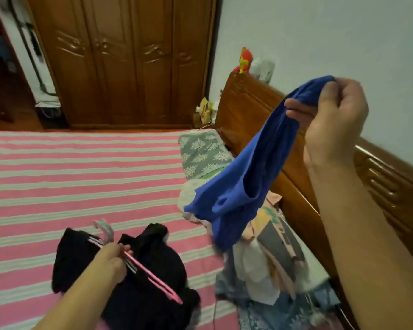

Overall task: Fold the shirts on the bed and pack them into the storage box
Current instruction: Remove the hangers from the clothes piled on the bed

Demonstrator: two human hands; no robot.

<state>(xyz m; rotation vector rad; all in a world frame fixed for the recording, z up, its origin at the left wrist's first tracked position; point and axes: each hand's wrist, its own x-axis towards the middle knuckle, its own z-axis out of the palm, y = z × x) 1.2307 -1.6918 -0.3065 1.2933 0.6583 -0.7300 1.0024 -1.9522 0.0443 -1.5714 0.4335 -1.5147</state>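
At 7 o'clock my left hand [109,259] grips the pink hangers [138,267] over the black garment [129,265] on the striped bed [69,177]. At 2 o'clock my right hand [332,120] pinches the blue shirt [243,186], which dangles over the clothes pile [267,258] at 5 o'clock. I judge it could snag there or slip from so thin a pinch. I see no storage box.
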